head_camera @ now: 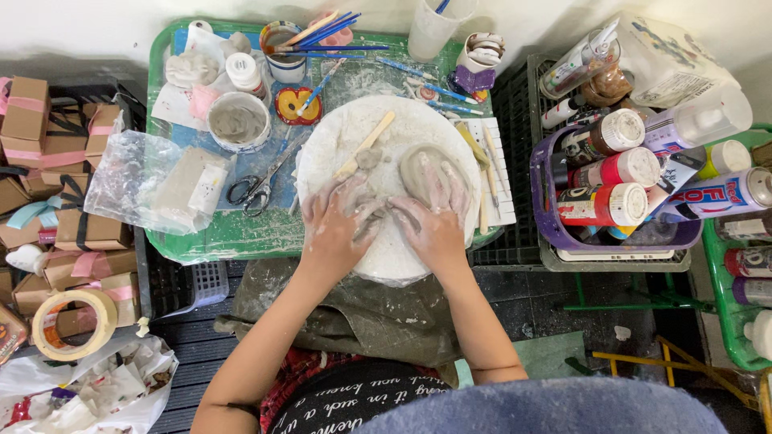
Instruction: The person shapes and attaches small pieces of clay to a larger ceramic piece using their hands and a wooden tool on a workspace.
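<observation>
A round white board (378, 128) lies on the green tray table (241, 237). A flat slab of grey clay (418, 165) rests on its right half. My right hand (434, 213) lies palm down on that slab, fingers spread and smeared with clay. My left hand (336, 221) sits just left of it, fingers curled over a small piece of grey clay (371, 219) at the board's middle. A wooden modelling stick (366, 145) with a clay lump on it lies on the board above my left hand.
Scissors (257, 186), a bowl of grey slip (239, 122), a paint palette dish (296, 104), brushes (322, 32) and a plastic bag (153, 189) crowd the table's left. A purple basket (555, 229) of paint bottles stands right. Cardboard boxes (72, 229) and a tape roll (72, 321) lie left.
</observation>
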